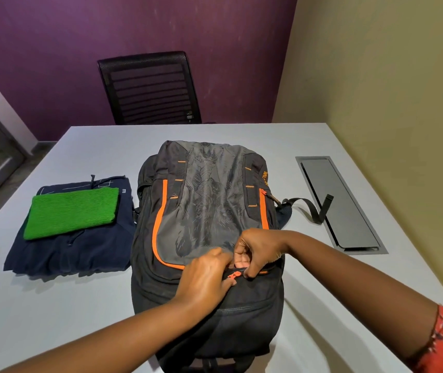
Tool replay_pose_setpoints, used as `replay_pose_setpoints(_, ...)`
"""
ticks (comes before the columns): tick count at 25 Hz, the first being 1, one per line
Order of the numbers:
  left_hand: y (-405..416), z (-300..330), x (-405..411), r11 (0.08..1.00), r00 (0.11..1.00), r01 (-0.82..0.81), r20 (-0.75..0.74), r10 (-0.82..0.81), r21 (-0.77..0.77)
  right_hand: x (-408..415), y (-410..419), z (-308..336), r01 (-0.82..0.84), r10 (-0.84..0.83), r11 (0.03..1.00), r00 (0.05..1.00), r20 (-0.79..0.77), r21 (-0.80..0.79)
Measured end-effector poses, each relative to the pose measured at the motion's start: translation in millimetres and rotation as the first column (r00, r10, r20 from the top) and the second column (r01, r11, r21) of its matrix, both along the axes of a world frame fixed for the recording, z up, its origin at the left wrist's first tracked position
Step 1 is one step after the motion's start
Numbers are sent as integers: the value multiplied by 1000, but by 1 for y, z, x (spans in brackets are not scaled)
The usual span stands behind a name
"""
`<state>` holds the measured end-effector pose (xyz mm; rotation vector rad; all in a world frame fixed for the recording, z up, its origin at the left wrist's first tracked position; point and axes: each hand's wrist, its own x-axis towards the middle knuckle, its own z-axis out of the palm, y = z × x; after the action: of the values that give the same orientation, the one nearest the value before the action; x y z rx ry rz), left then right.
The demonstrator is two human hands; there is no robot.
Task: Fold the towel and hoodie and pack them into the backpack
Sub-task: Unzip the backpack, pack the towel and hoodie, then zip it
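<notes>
**A:** Where do things stand?

**B:** The black and grey fabric backpack with orange piping (206, 224) lies flat on the pale grey table (309, 305). Both hands are at its near end. The left hand (204, 281) has its fingers curled against the fabric just beside the small orange zipper pull (235, 274); whether it actually pinches anything I cannot tell. The right hand (258, 250) has its fingers bent down and pinching at the zip line, just past the pull.

**A:** And the clothes?

**B:** Well to the left of the fingers. The folded green ribbed towel (72, 212) lies on top of the folded navy blue hoodie (72, 249); neither is packed yet.

**A:** So the zip comes first. Any advice?

**B:** I'd say one hand should hold the soft cloth taut while the other draws the pull along the curved track. Slack fabric bunches and may snag the teeth. Open it wide, since the hoodie looks thick and soft.

**A:** Anything else nearby?

**B:** A loose black webbing strap (311, 208) trails right of the fingers, onto a flat metal cable hatch (346, 224).
</notes>
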<state>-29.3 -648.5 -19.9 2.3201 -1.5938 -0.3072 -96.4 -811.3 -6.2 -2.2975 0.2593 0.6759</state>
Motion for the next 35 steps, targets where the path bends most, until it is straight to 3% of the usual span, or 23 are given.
replay_pose_setpoints(5,4,-2,9,999,999,20,28,-21,25,4,2,4,-23,25,999,998,-65,31)
replay_pose_setpoints(10,21,-13,27,990,956,135,267,-122,-33,7,1,6,-78,78,997,993,-84,0)
replay_pose_setpoints(15,56,-14,57,995,944,101,319,-87,-28,9,3,8,-37,41,999,982,-184,23)
replay_pose_setpoints(21,94,-17,93,958,926,157,373,-59,-239,17,8,13,-73,75,997,960,-270,19)
replay_pose_setpoints(26,110,-25,125,935,964,37,261,60,-352,18,10,16,-58,68,997,953,-296,44)
replay_pose_setpoints(31,100,-15,138,939,967,-253,-93,238,-231,16,20,19,-80,80,997,945,-317,11)
replay_pose_setpoints(33,95,-6,147,952,949,-278,-192,251,-127,23,29,23,27,-19,999,983,-184,44)
replay_pose_setpoints(35,88,5,153,962,932,-270,-263,251,-37,39,47,25,143,-142,990,984,112,1)
